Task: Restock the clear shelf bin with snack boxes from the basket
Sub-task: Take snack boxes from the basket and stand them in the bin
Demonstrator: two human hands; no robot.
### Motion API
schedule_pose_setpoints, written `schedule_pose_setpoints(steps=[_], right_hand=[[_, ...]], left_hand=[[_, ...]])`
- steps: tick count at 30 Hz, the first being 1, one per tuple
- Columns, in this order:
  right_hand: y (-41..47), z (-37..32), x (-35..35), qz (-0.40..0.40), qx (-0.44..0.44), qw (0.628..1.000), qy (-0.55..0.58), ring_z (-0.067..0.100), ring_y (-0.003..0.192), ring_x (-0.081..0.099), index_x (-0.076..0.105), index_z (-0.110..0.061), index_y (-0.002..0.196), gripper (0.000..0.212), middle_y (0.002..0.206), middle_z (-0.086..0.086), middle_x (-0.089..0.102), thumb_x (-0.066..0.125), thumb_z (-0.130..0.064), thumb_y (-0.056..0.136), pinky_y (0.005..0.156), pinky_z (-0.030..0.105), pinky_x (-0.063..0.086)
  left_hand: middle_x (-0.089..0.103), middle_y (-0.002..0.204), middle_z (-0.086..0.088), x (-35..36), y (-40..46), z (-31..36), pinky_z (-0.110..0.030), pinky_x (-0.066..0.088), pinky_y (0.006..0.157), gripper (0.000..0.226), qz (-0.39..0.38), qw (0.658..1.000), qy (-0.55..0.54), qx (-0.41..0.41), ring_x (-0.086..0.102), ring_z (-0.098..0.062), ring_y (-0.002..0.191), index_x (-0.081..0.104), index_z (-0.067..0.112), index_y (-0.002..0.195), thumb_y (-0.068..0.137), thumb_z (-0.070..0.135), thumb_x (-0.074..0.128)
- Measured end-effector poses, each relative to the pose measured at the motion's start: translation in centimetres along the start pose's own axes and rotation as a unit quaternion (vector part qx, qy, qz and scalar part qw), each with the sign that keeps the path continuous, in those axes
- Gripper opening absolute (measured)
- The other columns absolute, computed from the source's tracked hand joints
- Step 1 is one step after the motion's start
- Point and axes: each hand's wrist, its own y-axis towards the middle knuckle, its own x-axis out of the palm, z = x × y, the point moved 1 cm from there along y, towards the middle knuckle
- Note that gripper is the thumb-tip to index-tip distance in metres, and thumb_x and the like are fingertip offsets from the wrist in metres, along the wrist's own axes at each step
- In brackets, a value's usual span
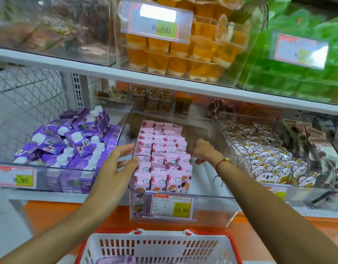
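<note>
Pink cloud-printed snack boxes (162, 161); red-rimmed white basket (158, 248)

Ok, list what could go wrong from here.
1. The clear bin juts past the shelf edge above the basket; a push from the left hand on its wall might tip it.
2. The pink boxes fill only the left side, so rows could topple into the gap where the right hand works.
</note>
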Motion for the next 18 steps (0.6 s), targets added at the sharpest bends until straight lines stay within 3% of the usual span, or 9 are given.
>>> schedule_pose_setpoints(steps=[2, 4, 6, 8, 12, 14, 15, 16, 18], right_hand=[[0.4, 0.2, 0.9, -0.028, 0.029, 0.999, -0.011, 0.035, 0.088, 0.069, 0.051, -0.004, 0.069, 0.02, 0.092, 0.017, 0.061, 0.062, -0.004, 0.086, 0.065, 0.033, 0.059], [0.8, 0.4, 1.4, -0.047, 0.04, 0.998, 0.004, 0.036, 0.093, 0.068, 0.045, -0.006, 0.068, 0.025, 0.082, 0.016, 0.059, 0.058, -0.001, 0.088, 0.055, 0.03, 0.057], [0.7, 0.2, 1.1, -0.068, 0.044, 0.996, 0.027, 0.033, 0.082, 0.066, 0.046, -0.005, 0.068, 0.024, 0.076, 0.015, 0.059, 0.055, -0.001, 0.09, 0.051, 0.031, 0.055], [-0.2, -0.4, 0.1, -0.065, 0.032, 0.997, 0.023, 0.032, 0.077, 0.064, 0.052, 0.0, 0.076, 0.015, 0.086, 0.02, 0.063, 0.052, -0.005, 0.09, 0.059, 0.033, 0.058], [-4.6, -0.8, -3.1, 0.092, -0.05, 0.991, -0.08, 0.033, 0.087, 0.065, 0.04, 0.0, 0.12, 0.034, 0.096, 0.017, 0.059, 0.048, -0.013, 0.09, 0.064, 0.027, 0.051], [-8.2, -0.3, -4.5, 0.135, -0.117, 0.983, 0.034, 0.032, 0.088, 0.064, 0.045, -0.007, 0.125, 0.035, 0.106, 0.018, 0.063, 0.043, -0.012, 0.091, 0.078, 0.04, 0.054], [-10.4, -0.1, -4.9, 0.086, -0.127, 0.974, 0.164, 0.028, 0.085, 0.063, 0.051, -0.009, 0.124, 0.035, 0.107, 0.017, 0.065, 0.04, -0.011, 0.091, 0.08, 0.041, 0.053], [-12.4, 0.3, -5.1, -0.03, -0.115, 0.941, 0.316, 0.022, 0.08, 0.064, 0.059, -0.009, 0.117, 0.035, 0.104, 0.015, 0.068, 0.037, -0.011, 0.091, 0.078, 0.036, 0.054], [-15.9, 0.4, -4.9, -0.271, -0.047, 0.8, 0.532, 0.016, 0.062, 0.062, 0.071, -0.005, 0.098, 0.039, 0.088, 0.011, 0.071, 0.034, -0.014, 0.086, 0.058, 0.025, 0.053]], left_hand=[[0.057, 0.103, 0.023, -0.1, 0.1, 0.2, 0.002, 0.04, 0.054, 0.025, 0.004, 1.0, 0.004, 0.004, 0.058, 0.018, 0.075, 0.055, 0.039, 0.097, 0.091, 0.014, 0.055], [0.057, 0.099, 0.024, -0.1, 0.1, 0.4, 0.002, 0.04, 0.054, 0.027, 0.003, 1.0, 0.006, 0.006, 0.056, 0.022, 0.069, 0.055, 0.038, 0.094, 0.091, 0.011, 0.056], [0.057, 0.096, 0.025, -0.1, 0.0, 0.7, 0.002, 0.04, 0.054, 0.028, 0.002, 1.0, 0.005, 0.01, 0.056, 0.022, 0.067, 0.055, 0.038, 0.093, 0.09, 0.01, 0.055], [0.057, 0.096, 0.025, -0.2, 0.0, 0.8, 0.0, 0.042, 0.055, 0.027, 0.0, 1.0, 0.007, 0.009, 0.056, 0.022, 0.068, 0.055, 0.037, 0.095, 0.09, 0.01, 0.056], [0.053, 0.119, 0.009, -0.5, 0.1, 1.2, -0.026, 0.048, 0.08, 0.036, 0.039, 0.992, 0.119, 0.029, 0.052, 0.002, 0.101, 0.052, 0.027, 0.119, 0.086, 0.016, 0.062], [0.047, 0.126, 0.005, -0.4, -0.4, 2.1, -0.037, 0.045, 0.093, 0.045, 0.058, 0.974, 0.174, 0.13, 0.047, -0.008, 0.113, 0.049, 0.026, 0.124, 0.083, 0.015, 0.065], [0.045, 0.127, 0.007, -0.2, -0.8, 2.9, -0.04, 0.045, 0.096, 0.048, 0.051, 0.964, 0.184, 0.184, 0.047, -0.008, 0.116, 0.048, 0.028, 0.126, 0.083, 0.015, 0.066], [0.042, 0.129, 0.01, 0.0, -1.2, 3.6, -0.04, 0.045, 0.097, 0.051, 0.03, 0.955, 0.188, 0.229, 0.045, -0.005, 0.12, 0.046, 0.031, 0.128, 0.084, 0.016, 0.066], [0.035, 0.137, 0.018, 0.9, -2.2, 5.0, -0.036, 0.042, 0.101, 0.057, -0.039, 0.94, 0.188, 0.282, 0.037, 0.002, 0.128, 0.04, 0.037, 0.135, 0.085, 0.023, 0.064]])
